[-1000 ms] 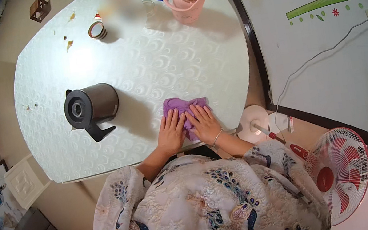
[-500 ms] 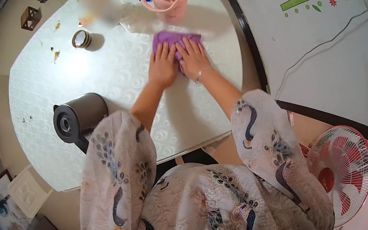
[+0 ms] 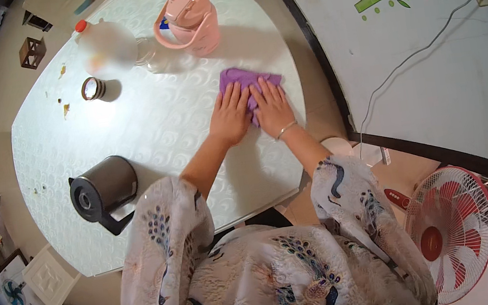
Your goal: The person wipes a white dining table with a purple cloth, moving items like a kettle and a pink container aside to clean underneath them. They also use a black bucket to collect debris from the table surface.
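A purple cloth [image 3: 252, 82] lies partly bunched on the white patterned table [image 3: 170, 125], near its right edge. My left hand [image 3: 230, 115] rests flat on the cloth's left part, fingers stretched out. Beside it, my right hand [image 3: 273, 107] presses flat on the right part with its fingers spread, a bracelet [image 3: 286, 128] at the wrist. Some of the cloth bulges between the two hands; what lies under the palms is hidden.
Beyond the hands stand a pink jug with a handle [image 3: 201, 32], a clear glass jar [image 3: 149, 56] and a red-capped bottle [image 3: 108, 46]. Farther left is a small striped container [image 3: 93, 88]. A dark grey kettle [image 3: 104, 189] stands near my left sleeve. A red fan [image 3: 452, 235] is at lower right.
Both hands and the cloth have come nearer to me and toward the table's right edge. The whole view has shifted somewhat too. Both hands stay flat on the cloth.
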Demonstrator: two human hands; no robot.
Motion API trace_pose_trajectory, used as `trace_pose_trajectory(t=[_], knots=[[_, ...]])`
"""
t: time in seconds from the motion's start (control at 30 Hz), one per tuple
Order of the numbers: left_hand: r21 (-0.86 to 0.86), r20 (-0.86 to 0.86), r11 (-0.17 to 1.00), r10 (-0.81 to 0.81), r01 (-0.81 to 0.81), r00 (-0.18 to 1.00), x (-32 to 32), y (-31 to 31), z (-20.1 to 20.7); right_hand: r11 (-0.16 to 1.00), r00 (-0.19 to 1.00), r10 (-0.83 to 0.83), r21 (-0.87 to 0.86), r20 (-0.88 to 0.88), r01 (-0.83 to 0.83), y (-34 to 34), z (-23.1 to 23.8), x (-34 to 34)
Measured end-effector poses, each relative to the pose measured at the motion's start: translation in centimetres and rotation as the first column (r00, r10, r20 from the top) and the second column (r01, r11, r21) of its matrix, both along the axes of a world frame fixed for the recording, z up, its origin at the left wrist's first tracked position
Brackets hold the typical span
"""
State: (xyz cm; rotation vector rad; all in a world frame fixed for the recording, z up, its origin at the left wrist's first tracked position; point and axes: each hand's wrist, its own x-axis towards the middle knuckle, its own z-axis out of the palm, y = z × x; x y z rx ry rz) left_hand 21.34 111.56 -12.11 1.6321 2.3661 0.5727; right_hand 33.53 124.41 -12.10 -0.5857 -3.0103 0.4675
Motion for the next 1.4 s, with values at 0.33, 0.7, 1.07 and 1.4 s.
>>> trace_pose_trajectory(t=[0.33, 0.7, 1.07, 1.4], knots=[[-0.116, -0.048, 0.992, 0.049, -0.054, 0.998, -2.5, 10.4, -1.1, 0.997, 0.995, -0.057, 0.054, 0.086, 0.052, 10.1, -1.5, -4.2], [-0.09, 0.071, 0.984, -0.15, 0.157, 0.986, 13.2, -2.9, 0.5, 0.999, 0.999, -0.028, 0.026, 0.046, 0.027, -3.2, -0.3, 14.7], [-0.075, 0.108, 0.99, -0.107, 0.115, 0.988, 20.4, -19.6, 1.2, 1.0, 0.996, -0.01, -0.017, 0.087, 0.012, -19.7, 0.3, 21.3], [-0.295, -0.028, 0.905, 0.312, -0.306, 0.95, 15.9, -38.3, 0.7, 0.908, 0.913, 0.39, -0.215, 0.117, -0.36, -34.0, 0.9, 9.4]])
